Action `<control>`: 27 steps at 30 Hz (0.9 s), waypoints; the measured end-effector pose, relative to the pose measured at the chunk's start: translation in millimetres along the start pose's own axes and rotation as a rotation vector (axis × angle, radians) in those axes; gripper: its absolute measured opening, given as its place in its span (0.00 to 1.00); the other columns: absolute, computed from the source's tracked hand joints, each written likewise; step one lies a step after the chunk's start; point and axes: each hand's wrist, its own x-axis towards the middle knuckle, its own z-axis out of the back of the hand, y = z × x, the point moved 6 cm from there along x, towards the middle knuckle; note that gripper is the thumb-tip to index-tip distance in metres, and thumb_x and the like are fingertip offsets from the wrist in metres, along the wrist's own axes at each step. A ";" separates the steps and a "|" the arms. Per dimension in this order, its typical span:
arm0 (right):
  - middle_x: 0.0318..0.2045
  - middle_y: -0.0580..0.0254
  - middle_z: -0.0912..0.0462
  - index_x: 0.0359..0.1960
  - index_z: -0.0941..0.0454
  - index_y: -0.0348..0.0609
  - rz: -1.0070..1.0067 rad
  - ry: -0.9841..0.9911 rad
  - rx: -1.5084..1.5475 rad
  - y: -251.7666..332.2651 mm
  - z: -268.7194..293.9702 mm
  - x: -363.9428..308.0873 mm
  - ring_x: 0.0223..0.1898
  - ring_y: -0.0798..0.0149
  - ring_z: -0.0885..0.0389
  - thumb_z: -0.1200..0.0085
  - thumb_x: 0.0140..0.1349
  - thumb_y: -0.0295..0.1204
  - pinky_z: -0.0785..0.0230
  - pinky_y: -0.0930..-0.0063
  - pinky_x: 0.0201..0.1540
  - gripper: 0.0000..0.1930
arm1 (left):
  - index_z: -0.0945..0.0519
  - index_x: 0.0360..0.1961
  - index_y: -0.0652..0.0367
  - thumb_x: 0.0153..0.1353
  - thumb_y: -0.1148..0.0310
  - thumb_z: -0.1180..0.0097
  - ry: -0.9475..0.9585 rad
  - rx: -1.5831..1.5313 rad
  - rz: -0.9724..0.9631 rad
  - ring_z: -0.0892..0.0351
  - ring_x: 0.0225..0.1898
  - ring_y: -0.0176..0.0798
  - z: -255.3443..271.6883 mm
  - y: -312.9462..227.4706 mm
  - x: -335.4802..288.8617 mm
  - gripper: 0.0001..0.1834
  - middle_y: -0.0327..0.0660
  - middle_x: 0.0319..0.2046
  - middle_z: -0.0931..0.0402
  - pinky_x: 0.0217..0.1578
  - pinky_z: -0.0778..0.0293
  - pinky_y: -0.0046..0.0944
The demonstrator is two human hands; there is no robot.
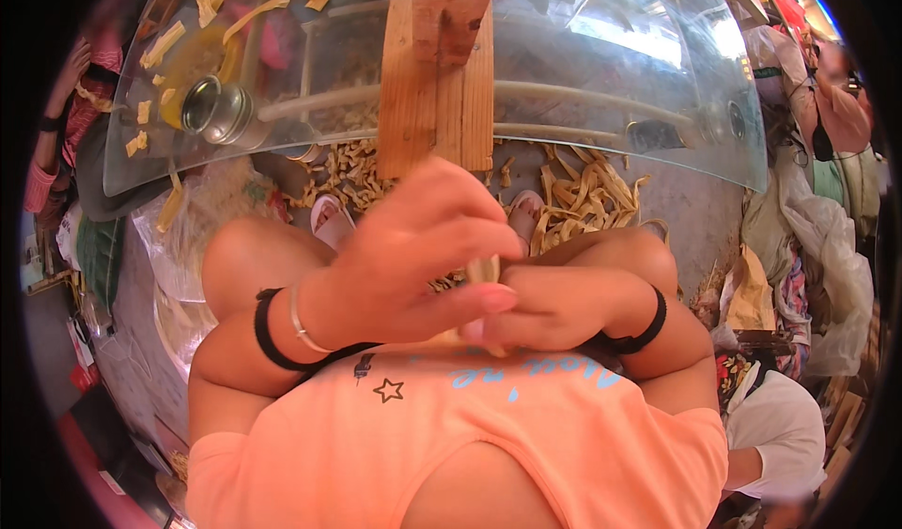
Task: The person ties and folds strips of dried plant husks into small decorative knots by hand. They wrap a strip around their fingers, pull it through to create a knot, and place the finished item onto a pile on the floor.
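Observation:
My left hand (413,247) is raised in front of my chest, blurred by motion, its fingers curled over and its thumb stretched toward the right hand. Between thumb and fingers shows a short piece of a pale, dried plant strip (484,269). Close against it, my right hand (554,305) is closed at the strip's lower part, its fingertips partly hidden behind the left thumb. More of the pale strip peeks out below the two hands, near my shirt. The strip's full shape is hidden by my fingers.
Ahead, a glass tabletop (329,54) carries a wooden board with an upright block (451,22), a metal cup (214,111) and scattered pale strips (258,12). Strips heap on the floor (592,191) by my feet. Plastic bags (827,275) lie right; other people sit both sides.

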 end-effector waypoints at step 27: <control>0.25 0.60 0.26 0.30 0.24 0.38 0.587 -1.030 -0.889 68.0 41.7 -16.2 0.25 0.60 0.26 0.34 0.44 0.19 0.34 0.72 0.23 0.12 | 0.28 0.50 0.67 0.62 0.77 0.46 -0.181 -0.701 0.605 0.27 0.41 0.29 6.6 20.7 -23.7 0.15 0.41 0.40 0.27 0.42 0.27 0.31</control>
